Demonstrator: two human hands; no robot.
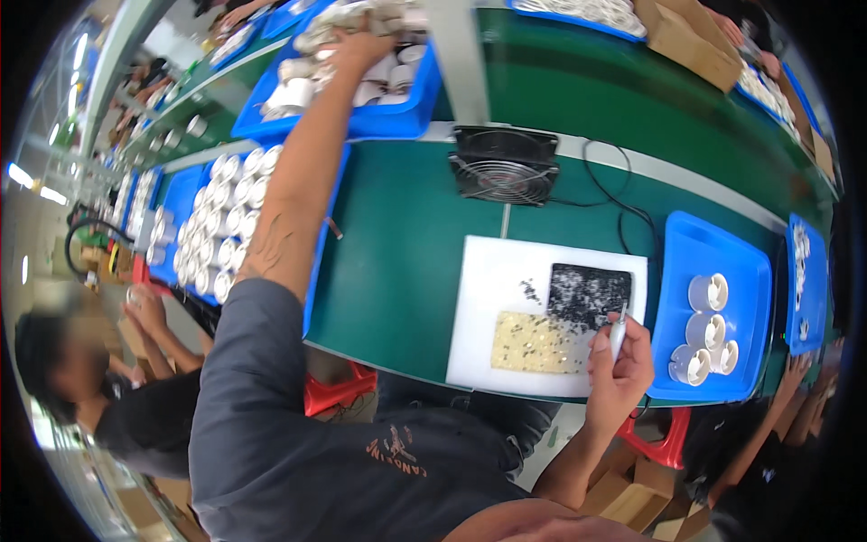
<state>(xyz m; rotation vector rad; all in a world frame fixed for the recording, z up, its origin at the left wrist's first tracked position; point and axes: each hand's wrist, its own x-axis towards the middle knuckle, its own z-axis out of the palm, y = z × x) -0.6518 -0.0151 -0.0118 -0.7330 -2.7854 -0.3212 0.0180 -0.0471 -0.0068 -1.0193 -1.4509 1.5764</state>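
While the green tabletop (397,262) fills the middle of the frame, the left hand (359,45) reaches to the upper centre and rests on white round parts in a blue bin (397,116); whether it grips one I cannot tell. At lower right the right hand (621,361) pinches a slim white tool (618,332) over a white board (506,307) carrying a black pad (589,294) and a yellow pad (535,343). Bare green lies between board and left trays. A black fan (504,164) stands above the board; a blue tray (713,307) sits just right of it.
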